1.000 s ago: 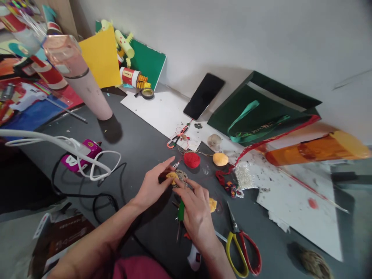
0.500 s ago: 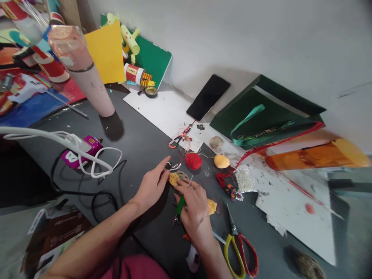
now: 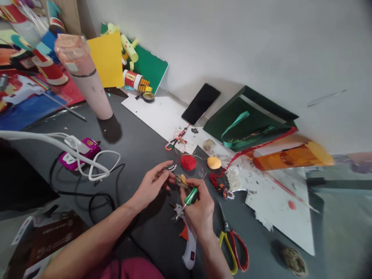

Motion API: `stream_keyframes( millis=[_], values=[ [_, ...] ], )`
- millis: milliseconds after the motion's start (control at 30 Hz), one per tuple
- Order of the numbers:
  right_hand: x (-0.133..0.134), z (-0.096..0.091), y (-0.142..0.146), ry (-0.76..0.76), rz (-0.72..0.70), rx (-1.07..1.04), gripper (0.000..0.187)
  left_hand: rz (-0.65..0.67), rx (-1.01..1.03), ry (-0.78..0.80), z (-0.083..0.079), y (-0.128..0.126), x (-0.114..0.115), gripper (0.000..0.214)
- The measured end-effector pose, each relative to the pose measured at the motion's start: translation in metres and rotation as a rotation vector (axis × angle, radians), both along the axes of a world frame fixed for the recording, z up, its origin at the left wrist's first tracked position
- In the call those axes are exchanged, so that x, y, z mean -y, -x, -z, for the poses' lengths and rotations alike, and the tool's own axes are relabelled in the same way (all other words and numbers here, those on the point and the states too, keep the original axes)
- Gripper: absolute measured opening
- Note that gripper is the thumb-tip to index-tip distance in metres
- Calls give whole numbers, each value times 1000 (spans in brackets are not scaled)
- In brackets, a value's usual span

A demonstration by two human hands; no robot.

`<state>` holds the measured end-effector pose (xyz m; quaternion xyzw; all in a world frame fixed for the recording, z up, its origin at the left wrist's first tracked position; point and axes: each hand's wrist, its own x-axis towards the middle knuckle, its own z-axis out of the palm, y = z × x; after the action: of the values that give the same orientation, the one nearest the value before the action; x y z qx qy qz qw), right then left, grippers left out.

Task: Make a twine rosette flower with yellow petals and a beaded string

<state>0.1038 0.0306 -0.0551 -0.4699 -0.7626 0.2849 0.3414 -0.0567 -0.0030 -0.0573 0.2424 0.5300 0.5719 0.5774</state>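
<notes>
My left hand pinches a small yellow and brown craft piece just above the dark table. My right hand is closed round a green-handled tool, its tip close to the piece. A white glue gun lies under my right wrist. A red yarn ball and an orange pom-pom sit just beyond my hands, with a short string of white beads beside the left fingers.
Yellow and red scissors lie to the right of my right hand. A pink bottle, a magenta power strip with white cables, a phone, a green bag, an orange tube and white boards surround the work spot.
Both hands lifted the craft piece off the table. My right hand took up the green-handled tool and raised it, uncovering the glue gun. The view shifted slightly left.
</notes>
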Motion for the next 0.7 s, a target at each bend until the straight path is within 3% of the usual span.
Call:
stream_keyframes(
  millis=[100, 200, 267, 500, 700],
  values=[
    [2, -6, -3, 312, 45, -190, 21, -3, -44, -18, -7, 3, 1, 49],
    [6, -12, 0, 585, -24, -422, 29, 157, 88, -31, -14, 5, 5, 51],
    [9, -16, 3, 678, -70, -514, 31, 226, 165, -28, -18, 6, 9, 53],
    [18, -33, 12, 561, -20, -453, 31, 128, 124, -28, -29, 5, 29, 48],
    [31, -36, 17, 489, 0, -486, 32, -12, 73, 21, -36, -1, 44, 43]
  ],
)
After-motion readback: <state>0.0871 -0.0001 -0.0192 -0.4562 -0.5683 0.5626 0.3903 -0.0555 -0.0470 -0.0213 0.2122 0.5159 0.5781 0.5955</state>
